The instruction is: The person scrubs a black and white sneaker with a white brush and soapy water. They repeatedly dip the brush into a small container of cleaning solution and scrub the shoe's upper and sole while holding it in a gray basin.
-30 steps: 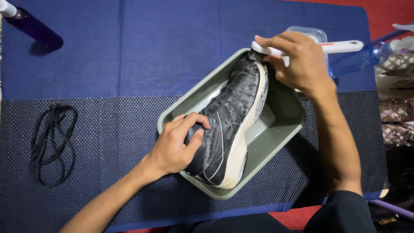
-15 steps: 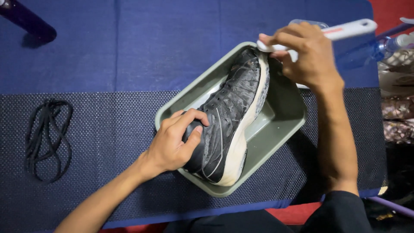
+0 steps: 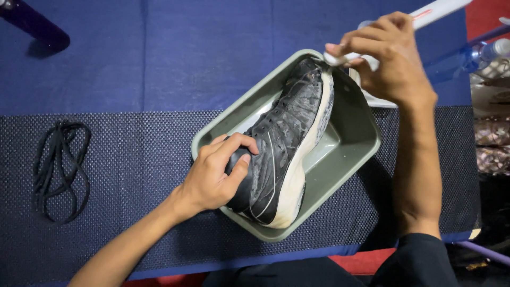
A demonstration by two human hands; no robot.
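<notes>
While right hand [image 3: 390,64] hides brush [image 3: 430,10] bristles, shoe [image 3: 284,143] shows.

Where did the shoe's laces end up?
The black laces lie bunched on the dark dotted mat at the far left, well apart from the green tray holding the shoe.

Black shoe [image 3: 281,143], white sole; grey-green tray [image 3: 350,138]; blue mat [image 3: 159,58].
</notes>
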